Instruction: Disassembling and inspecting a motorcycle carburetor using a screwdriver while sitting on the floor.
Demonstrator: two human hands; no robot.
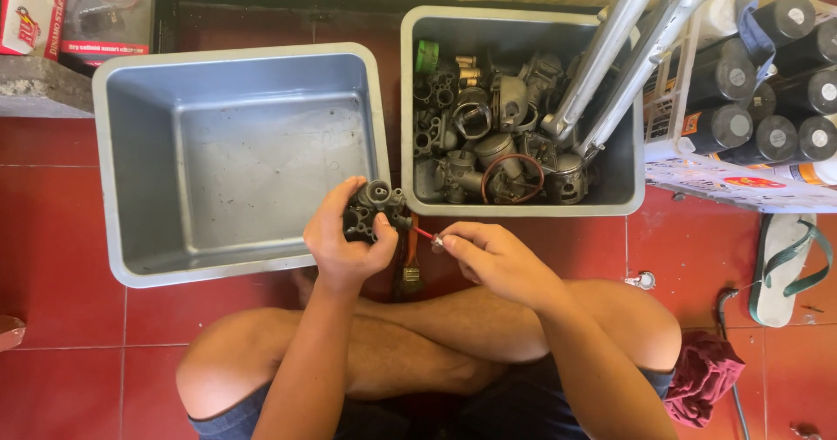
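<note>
My left hand (336, 239) grips a small dark metal carburetor body (373, 208) just in front of the two tubs. My right hand (488, 255) pinches a thin tool with a red shaft (425, 233), its tip against the carburetor's right side. Both hands hover above my crossed legs, over the red tiled floor. A small brush (411, 261) lies on the floor under the hands.
An empty grey plastic tub (131, 161) stands at the left. A second grey tub (628, 187) at the right holds several metal engine parts and two long silver fork tubes (628, 47). A white crate of black cylinders (750, 74), a sandal (785, 266) and a dark red rag (706, 375) lie to the right.
</note>
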